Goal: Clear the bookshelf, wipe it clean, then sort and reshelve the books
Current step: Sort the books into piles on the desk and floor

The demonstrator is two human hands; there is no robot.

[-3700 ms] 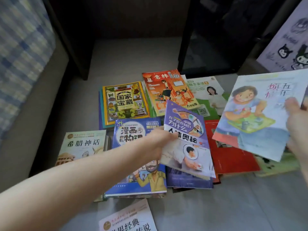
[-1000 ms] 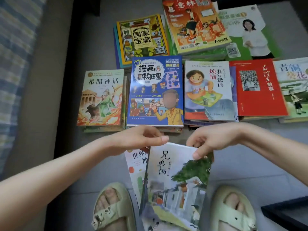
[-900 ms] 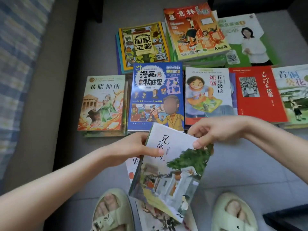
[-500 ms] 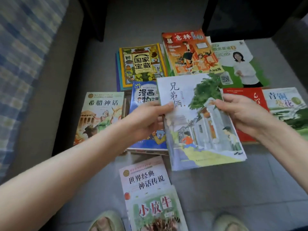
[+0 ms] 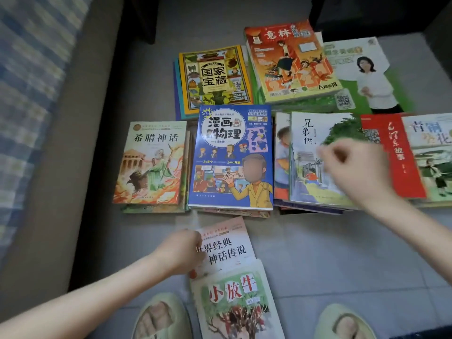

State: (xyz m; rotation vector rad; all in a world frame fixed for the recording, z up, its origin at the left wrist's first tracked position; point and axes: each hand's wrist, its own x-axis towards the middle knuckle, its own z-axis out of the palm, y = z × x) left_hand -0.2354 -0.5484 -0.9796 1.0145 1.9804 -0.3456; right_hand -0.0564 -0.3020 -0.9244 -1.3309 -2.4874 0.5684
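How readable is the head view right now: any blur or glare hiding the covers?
Head view: the right hand is motion-blurred over the white book; the left hand on the pink book is sharper; the blue comic book in the middle reads clearly; the green cover at top right and the checked fabric at left are soft; light is even, without harsh glare.

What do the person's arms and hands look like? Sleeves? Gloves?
No sleeves show: the left arm and right arm are bare to the picture's edge. The left hand and right hand wear no gloves; no watch or ring shows, though the right hand is blurred.
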